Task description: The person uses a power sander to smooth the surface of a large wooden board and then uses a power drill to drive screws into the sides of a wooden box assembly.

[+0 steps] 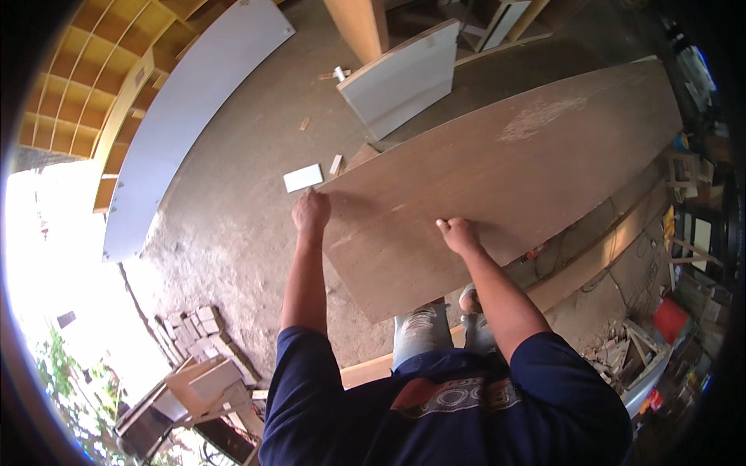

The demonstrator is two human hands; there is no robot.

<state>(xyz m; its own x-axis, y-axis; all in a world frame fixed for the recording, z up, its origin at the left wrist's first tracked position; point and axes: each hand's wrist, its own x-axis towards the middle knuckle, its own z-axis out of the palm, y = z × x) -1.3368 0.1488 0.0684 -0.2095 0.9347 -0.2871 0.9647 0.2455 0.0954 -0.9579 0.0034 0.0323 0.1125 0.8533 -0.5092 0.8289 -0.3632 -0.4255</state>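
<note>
A large, long brown plywood board (466, 186) stretches in front of me from the centre to the far right. Its surface has a pale scuffed patch near the far edge. My left hand (311, 211) is closed at the board's far left corner, seemingly on its edge; the fingertips are partly hidden. Over the middle of the near half, my right hand (458, 235) is curled with thumb and forefinger together, casting a shadow on the board. Whether it pinches something small, I cannot make out.
A white panel (408, 81) leans beyond the board. Long grey-white panel (186, 109) and yellow gridded shelving (85, 70) stand at left. A white offcut (303, 178) lies past my left hand. Brick pile (190, 332) and scrap wood (206, 384) are lower left; clutter (645, 349) fills the right.
</note>
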